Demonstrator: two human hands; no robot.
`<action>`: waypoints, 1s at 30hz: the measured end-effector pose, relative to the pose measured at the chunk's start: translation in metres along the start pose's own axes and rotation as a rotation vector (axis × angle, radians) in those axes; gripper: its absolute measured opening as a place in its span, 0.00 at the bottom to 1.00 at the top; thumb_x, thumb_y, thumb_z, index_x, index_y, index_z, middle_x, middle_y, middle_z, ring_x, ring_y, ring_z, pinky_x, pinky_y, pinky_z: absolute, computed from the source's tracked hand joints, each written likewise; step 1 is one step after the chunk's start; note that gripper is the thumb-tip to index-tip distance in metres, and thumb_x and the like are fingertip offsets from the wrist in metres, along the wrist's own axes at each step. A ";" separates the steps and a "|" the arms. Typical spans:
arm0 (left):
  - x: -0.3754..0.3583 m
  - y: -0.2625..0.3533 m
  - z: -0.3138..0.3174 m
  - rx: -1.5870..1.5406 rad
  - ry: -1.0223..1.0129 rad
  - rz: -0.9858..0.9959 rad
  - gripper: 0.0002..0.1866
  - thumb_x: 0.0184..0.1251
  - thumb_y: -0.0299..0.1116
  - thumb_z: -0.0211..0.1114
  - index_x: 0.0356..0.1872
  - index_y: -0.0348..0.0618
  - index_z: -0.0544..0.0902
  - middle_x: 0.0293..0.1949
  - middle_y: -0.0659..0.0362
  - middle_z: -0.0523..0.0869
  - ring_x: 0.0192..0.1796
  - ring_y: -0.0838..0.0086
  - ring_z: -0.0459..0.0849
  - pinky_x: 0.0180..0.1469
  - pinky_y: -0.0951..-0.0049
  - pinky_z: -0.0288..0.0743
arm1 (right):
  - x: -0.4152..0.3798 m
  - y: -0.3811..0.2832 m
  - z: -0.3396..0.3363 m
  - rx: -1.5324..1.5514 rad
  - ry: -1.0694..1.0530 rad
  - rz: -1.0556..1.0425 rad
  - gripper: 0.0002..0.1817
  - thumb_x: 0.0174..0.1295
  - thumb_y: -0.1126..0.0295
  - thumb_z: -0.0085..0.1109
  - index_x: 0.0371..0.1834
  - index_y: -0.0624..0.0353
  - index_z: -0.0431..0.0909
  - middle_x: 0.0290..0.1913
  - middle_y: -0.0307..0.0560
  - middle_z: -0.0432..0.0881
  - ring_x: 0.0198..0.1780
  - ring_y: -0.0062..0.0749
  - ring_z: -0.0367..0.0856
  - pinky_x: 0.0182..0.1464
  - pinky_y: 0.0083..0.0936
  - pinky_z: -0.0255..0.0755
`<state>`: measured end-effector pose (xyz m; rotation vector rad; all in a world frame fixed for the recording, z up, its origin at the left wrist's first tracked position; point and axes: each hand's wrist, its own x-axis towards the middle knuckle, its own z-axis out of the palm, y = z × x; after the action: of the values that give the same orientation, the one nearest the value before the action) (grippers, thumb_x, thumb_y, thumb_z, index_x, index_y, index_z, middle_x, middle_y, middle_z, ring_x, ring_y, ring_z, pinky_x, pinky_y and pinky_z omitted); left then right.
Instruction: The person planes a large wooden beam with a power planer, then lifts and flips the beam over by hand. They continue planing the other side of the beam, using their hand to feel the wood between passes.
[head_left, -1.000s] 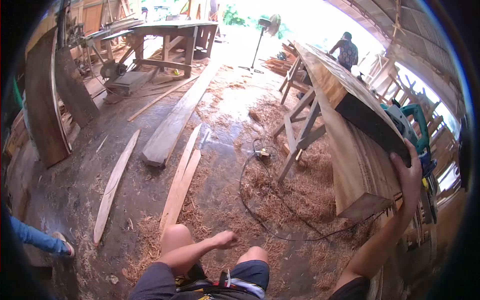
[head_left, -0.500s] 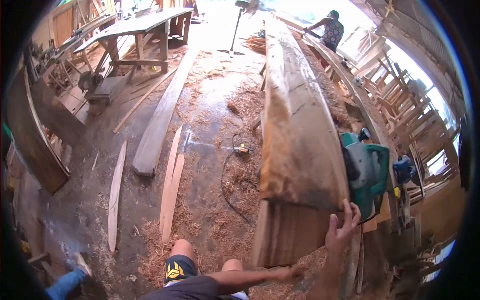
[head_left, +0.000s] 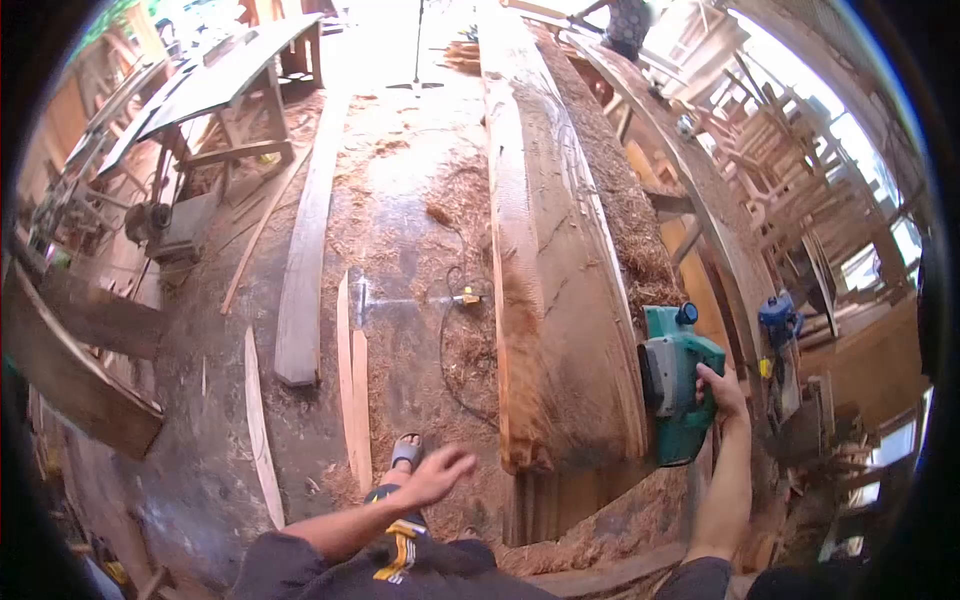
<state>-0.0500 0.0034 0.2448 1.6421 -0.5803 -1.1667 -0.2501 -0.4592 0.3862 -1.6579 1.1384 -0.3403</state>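
A green electric planer (head_left: 675, 385) rests against the right edge of a thick, long wooden slab (head_left: 575, 290), near the slab's close end. My right hand (head_left: 722, 390) is wrapped around the planer's rear handle. My left hand (head_left: 442, 474) hangs left of the slab's near end, touching nothing, with its fingers loosely apart. The slab's surface looks rough and brown, with a lighter strip along its left side. Beneath its near end shows another wooden piece (head_left: 570, 500).
Shavings (head_left: 450, 205) cover much of the floor. A power cord (head_left: 443, 355) lies left of the slab. Long planks (head_left: 305, 270) lie further left. A blue power tool (head_left: 778, 315) sits on the right. Another person (head_left: 627, 25) stands at the far end, beside stacked wooden frames (head_left: 770, 170).
My right hand has gone from the slab's near corner onto the planer's handle. My left hand has moved left and up from below the slab's end. The view has shifted.
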 end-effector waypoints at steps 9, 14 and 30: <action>0.126 0.029 -0.028 -0.348 -0.104 0.242 0.42 0.76 0.34 0.64 0.82 0.41 0.49 0.71 0.41 0.72 0.69 0.61 0.77 0.69 0.62 0.73 | -0.220 -0.049 0.040 0.077 0.370 0.078 0.18 0.60 0.71 0.64 0.52 0.65 0.75 0.39 0.47 0.81 0.26 0.27 0.77 0.30 0.27 0.73; 0.124 0.033 -0.036 -0.386 -0.134 0.219 0.37 0.79 0.34 0.58 0.81 0.42 0.50 0.71 0.46 0.73 0.67 0.64 0.78 0.66 0.66 0.74 | -0.307 -0.049 0.108 0.139 0.398 0.214 0.17 0.59 0.74 0.62 0.51 0.68 0.73 0.36 0.47 0.79 0.25 0.27 0.74 0.31 0.25 0.72; 0.101 -0.142 0.049 0.131 -0.930 0.095 0.17 0.67 0.37 0.65 0.53 0.41 0.86 0.50 0.46 0.89 0.52 0.57 0.88 0.56 0.60 0.79 | -0.218 -0.086 0.237 -0.079 -0.181 0.123 0.15 0.57 0.70 0.71 0.42 0.66 0.77 0.29 0.54 0.83 0.31 0.40 0.86 0.36 0.33 0.77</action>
<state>-0.0734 -0.0450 0.0721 1.0770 -1.3131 -1.8314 -0.1523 -0.1439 0.4283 -1.6421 1.1223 -0.0657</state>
